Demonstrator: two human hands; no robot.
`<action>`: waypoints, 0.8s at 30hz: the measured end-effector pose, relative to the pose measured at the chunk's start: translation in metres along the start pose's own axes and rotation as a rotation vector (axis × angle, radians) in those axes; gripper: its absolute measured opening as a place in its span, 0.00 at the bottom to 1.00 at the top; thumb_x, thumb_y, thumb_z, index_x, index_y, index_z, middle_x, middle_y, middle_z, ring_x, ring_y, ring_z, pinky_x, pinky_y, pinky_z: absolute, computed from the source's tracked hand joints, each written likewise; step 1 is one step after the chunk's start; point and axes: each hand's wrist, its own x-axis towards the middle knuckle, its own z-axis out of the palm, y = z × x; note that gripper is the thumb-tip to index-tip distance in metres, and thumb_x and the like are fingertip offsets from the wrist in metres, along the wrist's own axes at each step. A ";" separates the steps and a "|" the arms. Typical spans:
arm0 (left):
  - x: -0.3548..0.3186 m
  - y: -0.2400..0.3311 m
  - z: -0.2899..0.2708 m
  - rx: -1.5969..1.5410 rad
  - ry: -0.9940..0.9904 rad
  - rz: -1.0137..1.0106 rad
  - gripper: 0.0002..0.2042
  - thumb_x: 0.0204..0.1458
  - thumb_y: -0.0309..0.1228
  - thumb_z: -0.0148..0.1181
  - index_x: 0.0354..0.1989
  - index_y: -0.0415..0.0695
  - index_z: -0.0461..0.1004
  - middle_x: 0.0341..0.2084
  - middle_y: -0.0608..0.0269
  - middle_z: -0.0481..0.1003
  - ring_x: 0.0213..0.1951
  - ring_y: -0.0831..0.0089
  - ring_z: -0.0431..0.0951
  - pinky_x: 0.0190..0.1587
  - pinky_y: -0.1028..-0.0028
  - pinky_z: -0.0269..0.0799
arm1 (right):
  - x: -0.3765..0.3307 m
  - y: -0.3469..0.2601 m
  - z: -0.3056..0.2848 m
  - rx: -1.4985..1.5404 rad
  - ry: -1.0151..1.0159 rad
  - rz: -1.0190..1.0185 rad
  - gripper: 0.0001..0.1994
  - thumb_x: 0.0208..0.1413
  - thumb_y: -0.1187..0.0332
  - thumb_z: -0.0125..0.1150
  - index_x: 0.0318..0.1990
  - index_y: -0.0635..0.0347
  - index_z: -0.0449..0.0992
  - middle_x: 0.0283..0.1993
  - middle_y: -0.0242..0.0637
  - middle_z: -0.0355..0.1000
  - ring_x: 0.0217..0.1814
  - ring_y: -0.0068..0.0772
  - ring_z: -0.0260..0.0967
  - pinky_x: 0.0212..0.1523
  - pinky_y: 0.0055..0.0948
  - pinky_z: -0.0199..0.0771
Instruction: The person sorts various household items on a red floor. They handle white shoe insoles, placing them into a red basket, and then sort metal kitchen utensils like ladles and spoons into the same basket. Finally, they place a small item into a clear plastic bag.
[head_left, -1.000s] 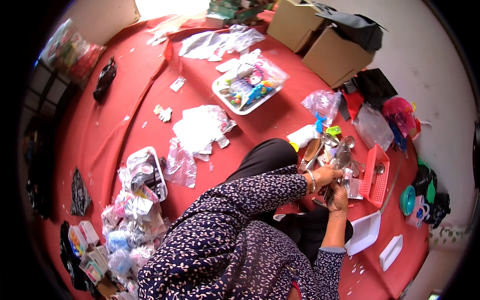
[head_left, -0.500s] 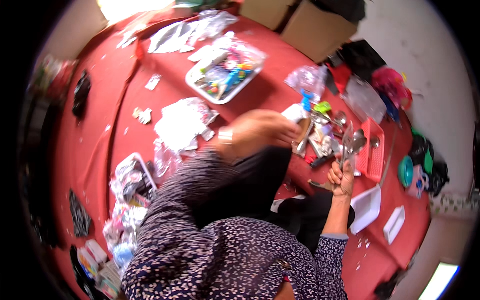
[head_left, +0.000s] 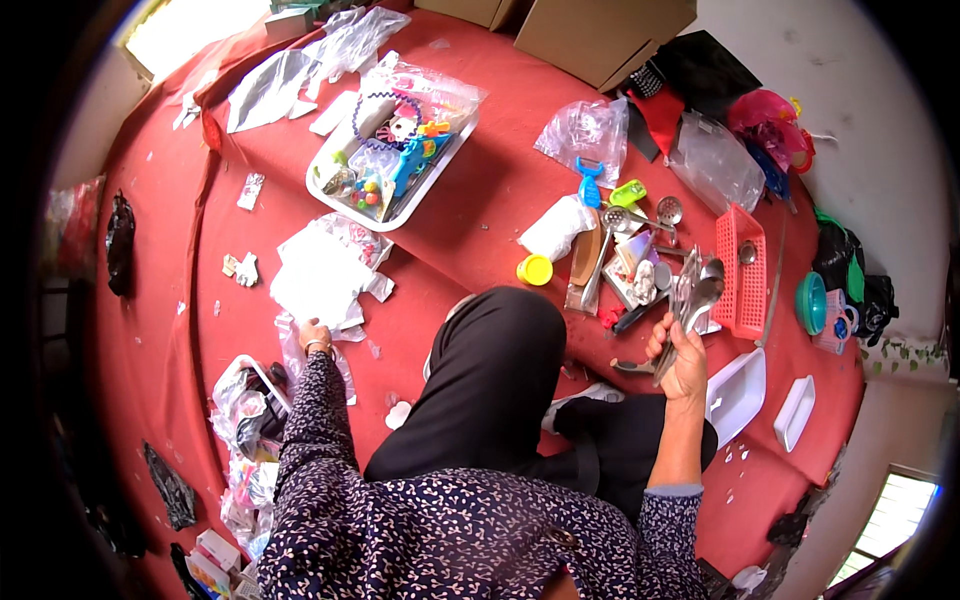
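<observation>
My right hand (head_left: 684, 366) is closed round the handles of several metal spoons (head_left: 704, 294), their bowls pointing up and away from me. Beside it on the red floor cloth lies a heap of kitchen utensils, with slotted ladles (head_left: 669, 210), a blue peeler (head_left: 590, 182) and a wooden-handled tool (head_left: 587, 256). On the other side my left hand (head_left: 316, 337) reaches down at the near edge of some white plastic sheets (head_left: 318, 280), next to a clear plastic bag (head_left: 291, 345). Its fingers are mostly hidden from above.
A pink perforated basket (head_left: 741, 310) holds one spoon. White trays (head_left: 735, 395) lie at the right. Ahead, a white tray (head_left: 400, 218) is full of small colourful items. A yellow tub (head_left: 535, 270) sits near my knee; a bin of plastic bags (head_left: 228, 373) stands at left.
My left hand has swung from the middle, near the utensils, over to the plastic sheets at left. My right hand keeps the spoons in nearly the same place. The view has shifted slightly.
</observation>
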 end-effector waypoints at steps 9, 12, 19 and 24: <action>-0.018 0.048 0.009 0.509 -0.141 0.119 0.36 0.36 0.27 0.59 0.55 0.32 0.47 0.55 0.43 0.50 0.57 0.57 0.51 0.59 0.70 0.47 | 0.001 0.003 -0.030 0.047 0.086 0.050 0.08 0.52 0.66 0.49 0.35 0.61 0.66 0.21 0.30 0.59 0.17 0.19 0.53 0.20 0.20 0.53; -0.016 0.067 0.021 0.771 -0.406 0.192 0.22 0.40 0.27 0.54 0.46 0.32 0.63 0.46 0.42 0.63 0.50 0.57 0.64 0.52 0.68 0.59 | 0.003 0.008 -0.035 0.006 0.183 0.058 0.07 0.52 0.66 0.50 0.34 0.60 0.65 0.20 0.30 0.59 0.17 0.20 0.53 0.20 0.20 0.53; -0.040 0.112 -0.004 0.627 -0.156 0.082 0.08 0.45 0.30 0.49 0.30 0.42 0.74 0.32 0.52 0.73 0.37 0.59 0.74 0.36 0.65 0.71 | 0.009 0.013 -0.039 0.022 0.202 0.084 0.07 0.52 0.67 0.48 0.34 0.60 0.65 0.21 0.30 0.59 0.18 0.21 0.54 0.21 0.21 0.53; -0.059 0.122 -0.055 0.397 0.004 0.032 0.15 0.41 0.42 0.55 0.27 0.41 0.72 0.33 0.54 0.72 0.34 0.57 0.73 0.36 0.61 0.67 | 0.014 0.009 -0.029 0.059 0.175 0.016 0.08 0.52 0.66 0.49 0.35 0.61 0.65 0.21 0.31 0.59 0.19 0.22 0.55 0.22 0.21 0.56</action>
